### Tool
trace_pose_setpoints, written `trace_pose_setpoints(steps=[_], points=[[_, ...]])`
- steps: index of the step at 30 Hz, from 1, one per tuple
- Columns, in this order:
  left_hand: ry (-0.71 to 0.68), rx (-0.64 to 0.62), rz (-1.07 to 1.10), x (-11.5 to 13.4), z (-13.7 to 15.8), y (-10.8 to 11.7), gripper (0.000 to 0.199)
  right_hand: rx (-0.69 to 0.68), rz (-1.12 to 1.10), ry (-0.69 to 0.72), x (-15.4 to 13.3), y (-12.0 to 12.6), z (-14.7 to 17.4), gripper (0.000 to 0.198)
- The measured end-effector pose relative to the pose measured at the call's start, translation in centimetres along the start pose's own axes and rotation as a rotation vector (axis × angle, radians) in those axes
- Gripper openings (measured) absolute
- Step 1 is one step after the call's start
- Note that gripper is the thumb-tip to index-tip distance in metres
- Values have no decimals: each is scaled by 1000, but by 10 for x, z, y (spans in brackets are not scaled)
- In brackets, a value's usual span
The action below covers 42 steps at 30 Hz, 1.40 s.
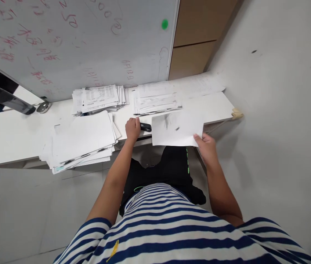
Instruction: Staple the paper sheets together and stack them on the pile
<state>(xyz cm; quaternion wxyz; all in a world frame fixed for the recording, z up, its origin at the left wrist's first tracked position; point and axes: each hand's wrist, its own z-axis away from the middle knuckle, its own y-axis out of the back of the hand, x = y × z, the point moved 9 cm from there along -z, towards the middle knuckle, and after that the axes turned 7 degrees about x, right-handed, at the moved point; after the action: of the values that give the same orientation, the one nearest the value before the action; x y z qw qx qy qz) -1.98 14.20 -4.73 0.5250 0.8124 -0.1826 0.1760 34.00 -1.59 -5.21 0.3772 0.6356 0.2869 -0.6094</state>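
Observation:
My left hand (132, 129) is closed around one end of a black stapler (145, 127) at the front edge of the table; its other end points right, toward the paper. In my right hand (206, 146), thumb on top, I pinch the lower right corner of a white sheet of paper (176, 132) with faint dark smudges. The sheet lies level, partly past the table's edge. Whether more sheets lie beneath it is not visible. Just behind the sheet is a stack of printed papers (155, 102).
A large paper pile (83, 135) overhangs the front edge at the left, with another printed stack (100, 97) behind it. The white table (14, 135) runs along a whiteboard (133, 36). Cardboard boxes (196, 33) stand behind, and a wall (276, 110) borders the right.

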Motion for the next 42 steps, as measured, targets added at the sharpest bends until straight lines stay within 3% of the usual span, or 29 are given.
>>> trace_pose_setpoints(steps=[4,14,20,23,25,31,36,39,42], points=[[-14,-4,-20,1,0,0,48,-24,-91,-59,14,-12,9,37],[-11,-2,12,2,2,-1,45,-50,-115,-97,16,-24,15,35],[10,-44,14,-2,2,-7,42,-104,-141,-128,8,-63,13,39],[-6,-127,-23,-4,3,-17,26,-132,-200,-146,-10,-105,3,40],[-22,-132,-18,-4,3,-19,30,-209,-240,-142,-28,-147,-4,39],[28,-62,24,0,5,-11,44,-540,-259,-109,-89,-307,-14,25],[-7,-37,-67,6,6,-9,41,-636,-208,-158,-110,-432,-30,9],[-15,-30,-85,5,7,-9,36,-647,-98,-269,-102,-479,-35,4],[-28,-26,-90,5,8,-9,34,-669,-21,-328,-89,-488,-35,16]])
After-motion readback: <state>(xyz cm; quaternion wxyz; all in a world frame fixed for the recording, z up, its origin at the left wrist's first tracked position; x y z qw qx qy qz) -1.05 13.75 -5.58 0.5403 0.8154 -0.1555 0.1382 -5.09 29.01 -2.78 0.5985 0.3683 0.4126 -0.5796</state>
